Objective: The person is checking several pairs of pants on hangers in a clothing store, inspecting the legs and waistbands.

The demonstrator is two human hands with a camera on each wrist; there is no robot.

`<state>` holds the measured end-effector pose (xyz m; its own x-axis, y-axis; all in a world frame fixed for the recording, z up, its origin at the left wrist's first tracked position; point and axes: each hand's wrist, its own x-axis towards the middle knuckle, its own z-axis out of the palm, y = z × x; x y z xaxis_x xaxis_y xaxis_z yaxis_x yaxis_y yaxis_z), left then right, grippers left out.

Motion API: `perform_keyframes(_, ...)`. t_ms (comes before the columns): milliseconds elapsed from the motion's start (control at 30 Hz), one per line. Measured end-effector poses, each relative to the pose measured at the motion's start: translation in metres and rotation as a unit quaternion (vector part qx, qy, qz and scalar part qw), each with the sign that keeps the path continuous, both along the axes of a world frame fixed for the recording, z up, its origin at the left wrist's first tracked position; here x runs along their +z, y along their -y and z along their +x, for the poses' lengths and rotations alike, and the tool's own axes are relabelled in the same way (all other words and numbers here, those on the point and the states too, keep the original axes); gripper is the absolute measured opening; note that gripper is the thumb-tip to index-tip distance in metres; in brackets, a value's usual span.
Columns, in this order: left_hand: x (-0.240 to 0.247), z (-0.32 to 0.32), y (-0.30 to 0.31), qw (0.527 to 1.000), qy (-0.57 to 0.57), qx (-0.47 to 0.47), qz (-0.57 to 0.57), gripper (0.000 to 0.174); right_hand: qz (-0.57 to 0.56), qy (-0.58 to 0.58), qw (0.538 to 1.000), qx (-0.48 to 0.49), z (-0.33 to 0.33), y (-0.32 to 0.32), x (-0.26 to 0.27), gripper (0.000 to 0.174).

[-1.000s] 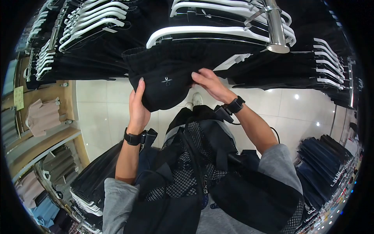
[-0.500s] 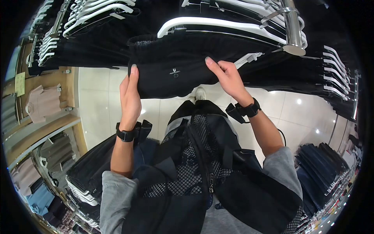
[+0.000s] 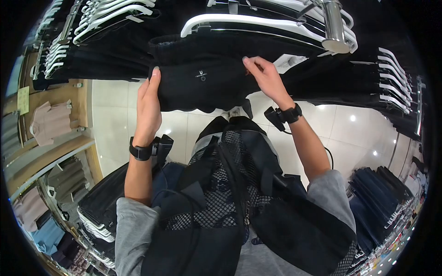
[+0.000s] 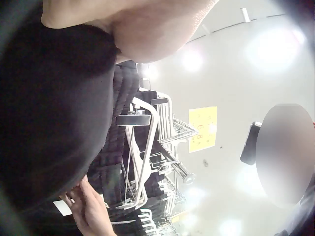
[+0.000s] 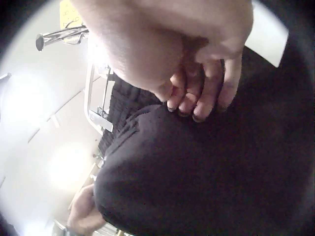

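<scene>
Compared with a second back, both hands have gone up and the black garment isn't a saggy bundle anymore. It's been pulled flatter and higher, right under the white hanger, and the little logo rides closer to the top. The garment now hangs at 12 o'clock in the head view, in front of the packed row of dark clothes on the rail. The left hand is at the garment's 9 o'clock edge, fingers straight and laid flat along the cloth with the thumb out of sight. The right hand is up at about 2 o'clock on it, fingers curled into the fabric and holding a fold, which the right wrist view shows pretty clearly. A white tag pokes out just beside that hand, at its 2 o'clock. What could go sideways, imo: only one hand really has a grip, so a tug could slide the cloth off the hanger and drop it onto the tiled floor at 6 o'clock. The hanger also sits near the rail's open end, so a sideways pull might walk it off. The tag could snag too.
</scene>
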<state>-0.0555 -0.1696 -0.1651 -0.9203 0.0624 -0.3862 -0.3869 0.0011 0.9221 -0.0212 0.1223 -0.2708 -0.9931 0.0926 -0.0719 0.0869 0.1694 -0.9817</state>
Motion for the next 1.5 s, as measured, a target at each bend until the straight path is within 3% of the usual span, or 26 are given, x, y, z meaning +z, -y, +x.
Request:
perform_keyframes(33,-0.003,-0.003,-0.001,1.0,-0.009,-0.001,-0.003,0.043,-0.076,-0.013,0.997,-0.006,0.0,-0.003,-0.009,0.042)
perform_keyframes(133,-0.001,-0.004,-0.01,1.0,-0.009,-0.001,-0.003,0.047,-0.064,0.051,0.997,0.011,0.021,-0.016,-0.03,0.045)
perform_keyframes(200,-0.001,-0.005,-0.013,1.0,-0.001,0.0,-0.002,0.047,-0.117,0.105,0.978,0.139,0.038,-0.016,-0.05,0.04)
perform_keyframes(267,-0.002,-0.008,-0.014,1.0,0.001,-0.006,0.024,0.046,-0.095,0.163,0.946,0.264,0.052,-0.011,-0.077,0.041)
perform_keyframes(300,0.0,-0.009,-0.015,1.0,0.001,-0.008,0.022,0.046,-0.097,0.163,0.946,0.262,0.055,-0.005,-0.09,0.041)
perform_keyframes(367,0.005,-0.013,-0.017,1.0,0.017,-0.005,0.022,0.044,-0.026,0.231,0.917,0.325,0.055,0.013,-0.114,0.066)
perform_keyframes(400,0.009,-0.014,-0.018,1.0,0.014,-0.005,0.02,0.044,-0.027,0.228,0.917,0.325,0.052,0.022,-0.12,0.066)
perform_keyframes(467,0.016,-0.017,-0.022,0.999,0.038,-0.002,0.031,0.043,-0.035,0.305,0.913,0.267,0.041,0.043,-0.132,0.082)
perform_keyframes(533,0.022,-0.019,-0.023,0.999,0.04,-0.003,0.034,0.043,-0.083,0.282,0.93,0.222,0.035,0.067,-0.174,0.092)
perform_keyframes(600,0.026,-0.019,-0.021,0.998,0.044,-0.003,0.038,0.042,-0.19,0.3,0.928,0.11,0.028,0.082,-0.195,0.068)
perform_keyframes(633,0.027,-0.02,-0.018,0.998,0.048,-0.011,0.033,0.042,-0.19,0.296,0.929,0.112,0.024,0.083,-0.202,0.068)
perform_keyframes(700,0.031,-0.023,-0.013,0.998,0.049,-0.019,0.025,0.042,-0.418,0.222,0.878,0.075,0.017,0.084,-0.203,0.054)
perform_keyframes(733,0.034,-0.024,-0.011,0.998,0.056,-0.029,0.026,0.042,-0.42,0.22,0.877,0.076,0.011,0.088,-0.196,0.054)
perform_keyframes(800,0.037,-0.025,-0.008,0.997,0.066,-0.04,0.026,0.042,-0.563,0.182,0.796,-0.131,0.007,0.095,-0.19,0.045)
perform_keyframes(867,0.037,-0.026,-0.005,0.997,0.057,-0.053,0.022,0.041,-0.575,0.144,0.796,-0.123,0.003,0.096,-0.189,0.044)
perform_keyframes(933,0.032,-0.029,0.001,0.996,0.048,-0.071,0.025,0.041,-0.596,0.093,0.775,-0.188,-0.002,0.096,-0.176,0.042)
perform_keyframes(967,0.03,-0.03,0.003,0.995,0.04,-0.09,0.029,0.041,-0.605,0.077,0.771,-0.183,-0.005,0.097,-0.176,0.054)
perform_keyframes(1067,0.033,-0.032,-0.002,0.994,0.03,-0.101,0.023,0.04,-0.615,0.1,0.739,-0.257,-0.019,0.103,-0.168,0.053)
perform_keyframes(1233,0.024,-0.041,0.009,0.994,0.024,-0.1,0.028,0.038,-0.617,0.07,0.751,-0.224,-0.012,0.115,-0.183,0.065)
perform_keyframes(1300,0.016,-0.051,0.017,0.994,-0.001,-0.106,0.026,0.035,-0.613,0.068,0.771,-0.16,0.004,0.112,-0.2,0.076)
perform_keyframes(1333,0.016,-0.057,0.019,0.994,-0.016,-0.11,0.017,0.035,-0.611,0.068,0.77,-0.17,0.019,0.107,-0.199,0.076)
perform_keyframes(1400,0.011,-0.071,0.025,0.992,-0.041,-0.118,0.006,0.036,-0.637,0.141,0.755,-0.072,0.052,0.096,-0.189,0.068)
perform_keyframes(1467,0.007,-0.085,0.027,0.992,-0.047,-0.119,-0.014,0.039,-0.644,0.125,0.746,-0.112,0.082,0.093,-0.168,0.065)
perform_keyframes(1500,0.004,-0.092,0.027,0.99,-0.06,-0.129,-0.019,0.04,-0.612,0.115,0.771,-0.133,0.096,0.09,-0.162,0.063)
